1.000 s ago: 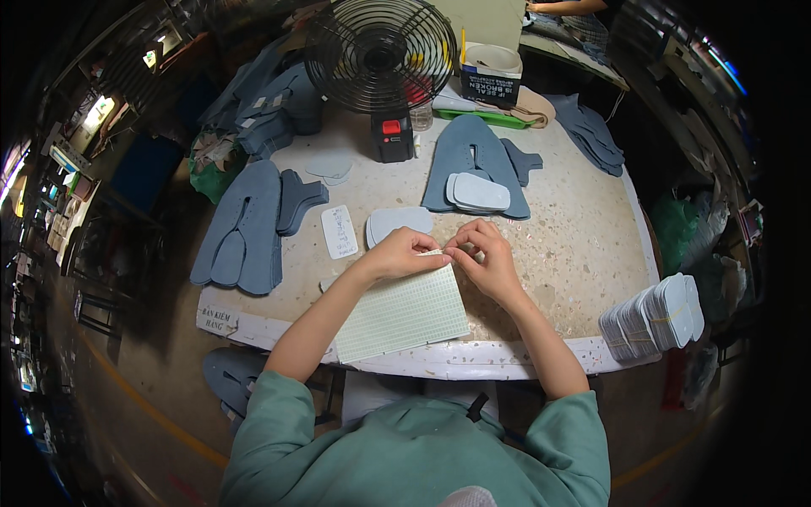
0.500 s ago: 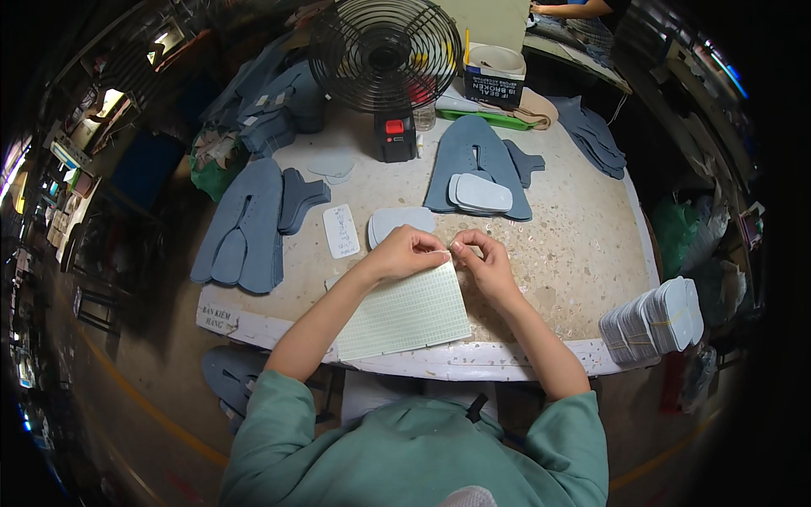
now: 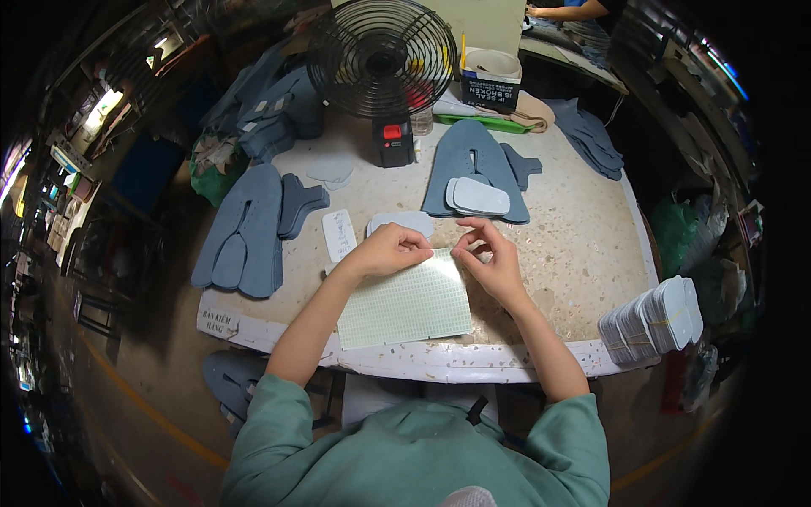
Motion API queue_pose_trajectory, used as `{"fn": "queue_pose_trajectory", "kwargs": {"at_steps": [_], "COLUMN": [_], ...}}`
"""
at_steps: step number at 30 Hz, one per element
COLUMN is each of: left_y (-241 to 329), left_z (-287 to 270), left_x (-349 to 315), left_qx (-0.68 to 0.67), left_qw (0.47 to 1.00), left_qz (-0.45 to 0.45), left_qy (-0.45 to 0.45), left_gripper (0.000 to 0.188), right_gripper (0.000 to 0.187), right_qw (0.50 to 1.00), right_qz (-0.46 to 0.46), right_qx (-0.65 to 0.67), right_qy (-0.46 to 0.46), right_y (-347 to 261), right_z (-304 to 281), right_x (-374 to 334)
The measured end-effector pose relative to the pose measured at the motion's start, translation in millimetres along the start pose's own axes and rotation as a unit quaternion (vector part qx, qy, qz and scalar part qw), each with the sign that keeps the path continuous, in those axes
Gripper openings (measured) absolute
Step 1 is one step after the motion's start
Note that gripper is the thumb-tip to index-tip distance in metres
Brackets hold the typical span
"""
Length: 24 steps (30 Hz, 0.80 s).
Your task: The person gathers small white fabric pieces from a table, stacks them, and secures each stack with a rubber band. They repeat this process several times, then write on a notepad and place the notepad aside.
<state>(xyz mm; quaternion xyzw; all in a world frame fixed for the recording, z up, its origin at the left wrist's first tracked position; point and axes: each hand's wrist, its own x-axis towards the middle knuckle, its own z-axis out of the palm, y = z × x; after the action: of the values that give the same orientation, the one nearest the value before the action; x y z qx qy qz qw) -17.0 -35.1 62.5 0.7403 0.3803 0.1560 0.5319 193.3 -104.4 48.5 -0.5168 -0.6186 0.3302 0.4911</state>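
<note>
Left hand (image 3: pixel 393 251): thumb and fingers closed on the upper edge of the sheet (image 3: pixel 405 304). Right hand (image 3: pixel 492 258): thumb tip at the sheet's upper right corner, index finger lifted apart from it, other fingers curled; cannot tell whether it grips. Sheet: pale green, rows of small marks, in front of the person, lower edge over the near border of the table (image 3: pixel 557 287); cannot tell whether it lies fully flat.

Just beyond the sheet: pale pads (image 3: pixel 400 223), partly behind the left hand. Beyond its upper left corner: white card (image 3: pixel 340 232), handwritten. Left of the sheet: blue-grey panels (image 3: pixel 262 228), with smaller cutouts (image 3: pixel 297 207) beside them. Beyond the sheet, slightly right: more blue panels (image 3: pixel 452 173), a small white stack (image 3: pixel 480 196) on top. Right of the sheet, well apart: banded stack (image 3: pixel 650 321), at the table corner. Farthest beyond the sheet: black fan (image 3: pixel 392 139), green tray (image 3: pixel 498 125), bucket (image 3: pixel 492 64).
</note>
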Motion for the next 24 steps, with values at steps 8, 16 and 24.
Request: {"fn": "queue_pose_trajectory", "kwargs": {"at_steps": [8,16,24], "left_y": [-3.7,-6.2,-6.5], "left_z": [4.1,4.5,6.8], "left_x": [3.4,4.3,5.7], "left_qx": [-0.001,-0.028,-0.025], "left_qw": [1.000,0.999,0.999], "left_qz": [0.019,0.012,0.006], "left_qy": [-0.024,-0.032,-0.035], "left_gripper": [0.019,0.018,0.021], "right_gripper": [0.046,0.050,0.056], "right_qw": [0.948,0.995,0.971], "right_qz": [-0.246,-0.095,-0.220], "right_qx": [-0.200,-0.035,-0.094], "right_qy": [0.019,0.027,-0.010], "right_y": [-1.9,-1.3,-3.5], "right_z": [2.4,5.7,13.1], "right_x": [-2.0,-4.3,-7.7]}}
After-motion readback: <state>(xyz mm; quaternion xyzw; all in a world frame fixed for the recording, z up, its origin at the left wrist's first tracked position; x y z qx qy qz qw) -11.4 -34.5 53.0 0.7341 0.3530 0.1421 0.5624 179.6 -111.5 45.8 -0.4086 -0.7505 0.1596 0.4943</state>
